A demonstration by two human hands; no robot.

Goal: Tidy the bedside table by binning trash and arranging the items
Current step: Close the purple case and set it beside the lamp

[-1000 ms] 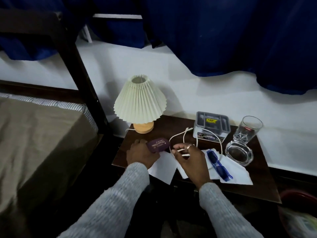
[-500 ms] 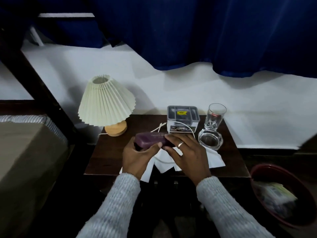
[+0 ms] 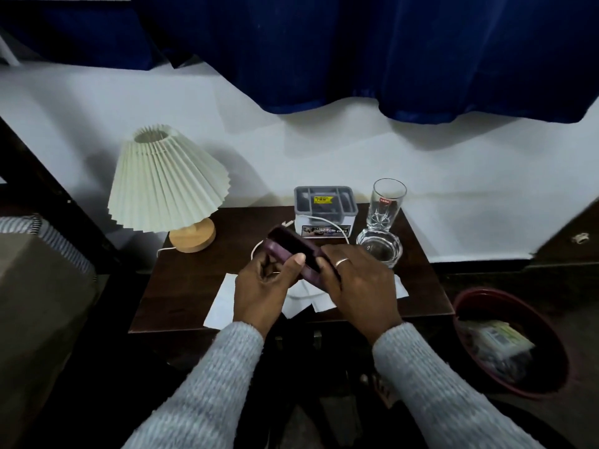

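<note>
Both hands hold a dark purple glasses case (image 3: 291,246) above the middle of the dark wooden bedside table (image 3: 181,286). My left hand (image 3: 264,286) grips its lower part with the thumb on top. My right hand (image 3: 359,286), with a ring on one finger, holds its right end. The case lid is lifted a little. White tissues (image 3: 223,303) lie on the table under the hands, and a white cable (image 3: 324,220) runs from behind the case towards the grey organiser box (image 3: 325,209). The blue glasses are hidden.
A pleated cream lamp (image 3: 165,183) stands at the back left. A tall drinking glass (image 3: 385,202) and a glass ashtray (image 3: 379,249) stand at the back right. A red bin (image 3: 509,341) holding trash sits on the floor to the right. A bed (image 3: 35,286) lies to the left.
My view has shifted right, bringing the bin into sight. The case was lifted off the table, my right hand joined my left on it, and its lid has come open.
</note>
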